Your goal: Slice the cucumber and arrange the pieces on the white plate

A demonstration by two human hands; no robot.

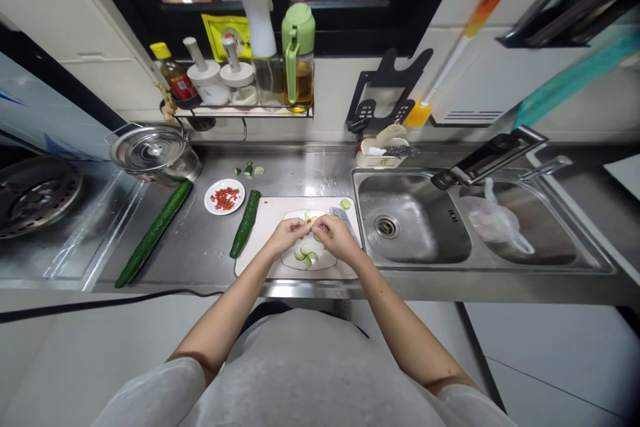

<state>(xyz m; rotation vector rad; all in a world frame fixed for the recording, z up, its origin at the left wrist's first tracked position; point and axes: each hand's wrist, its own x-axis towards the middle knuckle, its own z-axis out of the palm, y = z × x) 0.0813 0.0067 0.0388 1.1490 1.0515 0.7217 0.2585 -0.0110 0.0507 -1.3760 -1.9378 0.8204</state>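
Observation:
My left hand (pixel 289 235) and my right hand (pixel 336 236) meet over the far part of a white plate (pixel 327 260), both with fingers pinched. A tiny red piece (pixel 309 221) shows at their fingertips, beside pale green cucumber slices; which hand grips it, I cannot tell. Curved cucumber slices (pixel 306 257) lie fanned out on the near part of the plate. Under the plate is a white cutting board (pixel 260 247), with a cucumber slice (pixel 345 204) at its far right corner. A knife blade (pixel 340 215) lies partly hidden beyond my right hand.
Left of the board are a cut cucumber (pixel 245 223), a small dish (pixel 207 200) of chopped red pieces (pixel 225 198) and a long whole cucumber (pixel 154 235). Cucumber ends (pixel 249 168) lie behind. A lidded steel pot (pixel 156 153) stands back left; a double sink (pixel 415 227) is at right.

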